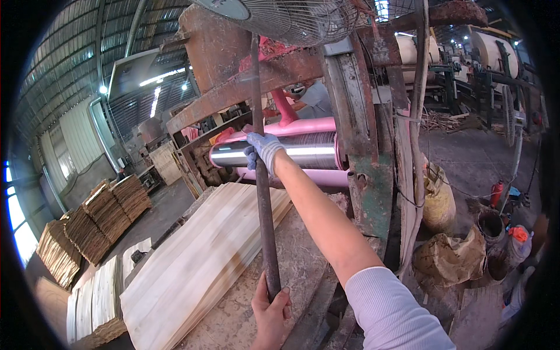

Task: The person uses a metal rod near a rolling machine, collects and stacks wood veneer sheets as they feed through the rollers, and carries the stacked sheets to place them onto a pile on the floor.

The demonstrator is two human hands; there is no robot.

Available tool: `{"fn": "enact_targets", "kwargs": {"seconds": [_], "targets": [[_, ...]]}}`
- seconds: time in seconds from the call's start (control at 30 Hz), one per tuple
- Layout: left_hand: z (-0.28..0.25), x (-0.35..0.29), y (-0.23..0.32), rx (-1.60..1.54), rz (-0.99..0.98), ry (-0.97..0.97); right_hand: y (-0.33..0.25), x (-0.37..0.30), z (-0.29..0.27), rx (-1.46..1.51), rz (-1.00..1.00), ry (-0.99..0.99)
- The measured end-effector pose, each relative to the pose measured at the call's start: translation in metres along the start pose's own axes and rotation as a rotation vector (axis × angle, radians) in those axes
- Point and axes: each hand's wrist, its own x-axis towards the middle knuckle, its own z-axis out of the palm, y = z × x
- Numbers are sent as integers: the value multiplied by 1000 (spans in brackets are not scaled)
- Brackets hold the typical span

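A long dark pole (266, 221) stands nearly upright in front of me, with both my hands around it. My right hand (266, 151), in a pale glove, grips it higher up, level with the glue machine's rollers. Lower down, my bare left hand (270, 312) is closed around the pole's bottom end. Behind the pole lies a shiny metal roller (303, 150), with a pink-coated roller (318, 177) under it. Pink liquid (283, 109) runs down above them. The pole's upper end reaches the rusty frame (280, 79) below the fan.
A stack of thin wood veneer sheets (201, 251) lies left of the pole. More veneer stacks (102, 219) stand on the floor at left. A fan (291, 20) hangs overhead. Sacks (452, 256) and buckets (491, 224) are at right. Another person (318, 99) is behind the machine.
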Motion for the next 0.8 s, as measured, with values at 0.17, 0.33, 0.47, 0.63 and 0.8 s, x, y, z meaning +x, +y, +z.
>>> {"fn": "enact_targets", "kwargs": {"seconds": [0.17, 0.33, 0.47, 0.63, 0.8], "targets": [[-4, 0, -3, -11, 16, -2, 1, -2, 1, 7, 1, -5], [-6, -1, -5, -28, 10, 1, 2, -4, 3, -27, 18, -17], [-8, -4, -4, -45, -1, 16, 2, -9, 9, -2, 5, -5], [-10, -8, -3, -31, -9, -16, 1, -14, 10, -23, 0, -8], [-14, -10, -4, -36, -1, -12, 4, -16, 14, -50, 10, -4]]}}
